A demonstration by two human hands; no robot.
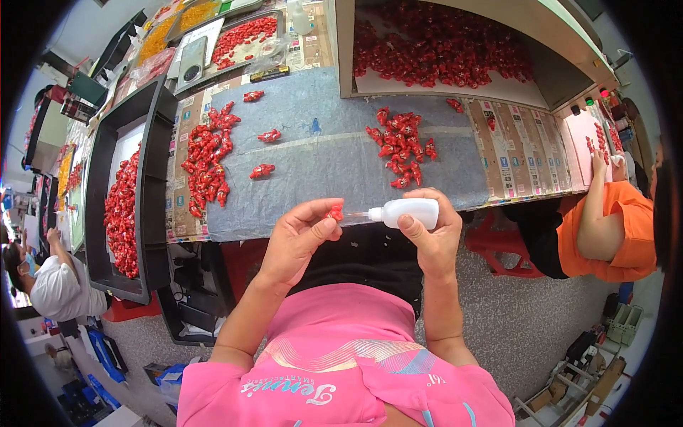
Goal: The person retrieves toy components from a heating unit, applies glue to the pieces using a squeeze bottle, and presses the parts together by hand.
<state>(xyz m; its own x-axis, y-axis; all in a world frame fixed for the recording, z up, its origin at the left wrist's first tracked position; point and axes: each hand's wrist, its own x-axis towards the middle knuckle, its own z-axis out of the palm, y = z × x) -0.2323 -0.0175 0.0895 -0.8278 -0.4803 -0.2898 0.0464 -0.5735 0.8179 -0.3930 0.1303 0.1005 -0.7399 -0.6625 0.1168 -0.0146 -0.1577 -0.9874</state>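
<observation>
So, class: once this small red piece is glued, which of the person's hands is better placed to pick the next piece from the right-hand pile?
Probably the left hand. It pinches only the small red piece, easy to set down. The right hand lies nearer the pile, but is wrapped around the white squeeze bottle.

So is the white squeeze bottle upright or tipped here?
Tipped on its side: the right hand holds the white squeeze bottle roughly level, its nozzle pointing at the small red piece pinched in the left hand.
</observation>
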